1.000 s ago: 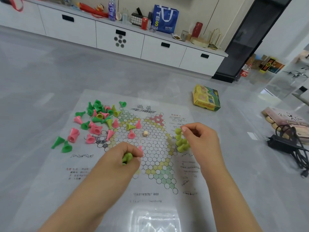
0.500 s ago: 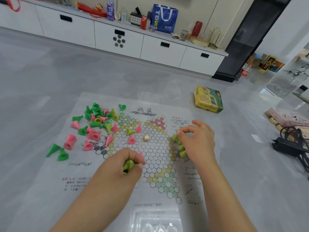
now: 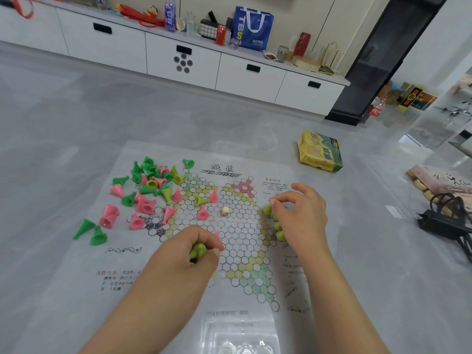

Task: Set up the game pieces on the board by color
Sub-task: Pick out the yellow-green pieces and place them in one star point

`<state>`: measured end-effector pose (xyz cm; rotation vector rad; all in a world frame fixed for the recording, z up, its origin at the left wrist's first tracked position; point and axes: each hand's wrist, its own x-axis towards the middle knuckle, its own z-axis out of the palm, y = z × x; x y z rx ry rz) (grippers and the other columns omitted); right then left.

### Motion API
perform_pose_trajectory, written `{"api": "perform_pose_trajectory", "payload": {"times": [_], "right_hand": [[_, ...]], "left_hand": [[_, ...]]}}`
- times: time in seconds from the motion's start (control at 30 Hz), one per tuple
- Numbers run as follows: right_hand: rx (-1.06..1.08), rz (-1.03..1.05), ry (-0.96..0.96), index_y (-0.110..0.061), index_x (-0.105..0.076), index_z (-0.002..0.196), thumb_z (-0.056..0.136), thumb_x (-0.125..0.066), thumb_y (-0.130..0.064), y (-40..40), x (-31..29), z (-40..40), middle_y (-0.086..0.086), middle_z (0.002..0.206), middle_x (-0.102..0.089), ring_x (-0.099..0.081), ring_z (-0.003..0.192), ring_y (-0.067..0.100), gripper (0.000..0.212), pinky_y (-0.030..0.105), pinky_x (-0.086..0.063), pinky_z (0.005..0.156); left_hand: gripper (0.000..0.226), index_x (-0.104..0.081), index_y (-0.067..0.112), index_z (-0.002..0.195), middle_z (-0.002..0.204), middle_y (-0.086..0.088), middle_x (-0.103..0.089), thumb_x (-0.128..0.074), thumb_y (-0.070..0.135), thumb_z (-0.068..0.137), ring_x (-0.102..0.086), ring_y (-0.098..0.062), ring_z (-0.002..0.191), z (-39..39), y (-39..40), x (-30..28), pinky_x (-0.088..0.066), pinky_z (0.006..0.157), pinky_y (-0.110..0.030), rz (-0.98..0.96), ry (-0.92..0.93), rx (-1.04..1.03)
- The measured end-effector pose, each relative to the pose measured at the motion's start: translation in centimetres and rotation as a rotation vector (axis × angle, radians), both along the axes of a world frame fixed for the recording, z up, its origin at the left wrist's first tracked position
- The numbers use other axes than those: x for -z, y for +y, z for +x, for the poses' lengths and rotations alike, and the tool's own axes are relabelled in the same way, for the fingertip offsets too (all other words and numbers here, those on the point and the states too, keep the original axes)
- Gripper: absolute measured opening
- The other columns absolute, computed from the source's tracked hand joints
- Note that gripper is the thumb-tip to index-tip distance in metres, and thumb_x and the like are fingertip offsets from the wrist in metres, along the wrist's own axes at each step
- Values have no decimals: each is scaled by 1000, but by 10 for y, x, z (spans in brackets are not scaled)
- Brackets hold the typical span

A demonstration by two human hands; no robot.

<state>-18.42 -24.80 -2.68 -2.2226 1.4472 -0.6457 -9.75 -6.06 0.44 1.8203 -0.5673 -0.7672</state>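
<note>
A paper checkers board [image 3: 237, 226] with a hexagon grid lies on the grey floor. A loose heap of green, pink and yellow-green cone pieces [image 3: 145, 190] sits on its left part. My left hand [image 3: 196, 249] is closed around a few yellow-green pieces [image 3: 198, 251] over the board's lower left. My right hand [image 3: 298, 213] pinches one yellow-green piece [image 3: 267, 209] at the board's right corner, where several more yellow-green pieces [image 3: 278, 229] stand, partly hidden by the hand. A small beige bead [image 3: 225, 211] rests mid-board.
A yellow-green game box [image 3: 320, 152] lies on the floor beyond the board's right. A black adapter with cables [image 3: 444, 223] and a flat package [image 3: 441, 182] are at the far right. White low cabinets [image 3: 178, 60] run along the back wall.
My right hand moved down from the top of the yellow-green cluster onto its upper left piece. The left hand kept its pieces and barely shifted.
</note>
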Motion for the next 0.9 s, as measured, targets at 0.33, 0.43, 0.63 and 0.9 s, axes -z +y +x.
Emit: {"api": "perform_pose_trajectory", "payload": {"times": [0.33,0.43,0.63,0.9], "right_hand": [[1,4,31,-24,-71,91,86,-60,-28,0,0,0,-4,135,-46,-29,131,18,12,41,-28,105],[3,6,35,-25,-71,91,86,-60,-27,0,0,0,-5,135,-46,-30,130,18,12,41,-29,105],[5,42,-54,-28,-70,81,84,-62,-26,-1,6,0,-6,132,-48,-40,124,19,8,48,-39,98],[-17,95,-150,-38,-66,72,83,-64,-29,-4,12,1,-10,129,-51,-49,118,21,14,51,-43,93]], "left_hand": [[19,-60,25,72,41,11,-45,-54,16,87,-36,-1,27,1,2,-3,-25,31,-8,-22,28,-7],[18,-60,24,72,45,11,-46,-54,15,87,-35,-1,28,1,3,-4,-27,32,-8,-28,31,-7],[18,-60,25,73,49,10,-46,-54,16,87,-36,-1,29,1,3,-5,-27,33,-8,-25,28,-10],[19,-60,23,72,42,10,-45,-54,14,87,-34,-2,30,1,3,-5,-28,33,-9,-24,30,-3]]}}
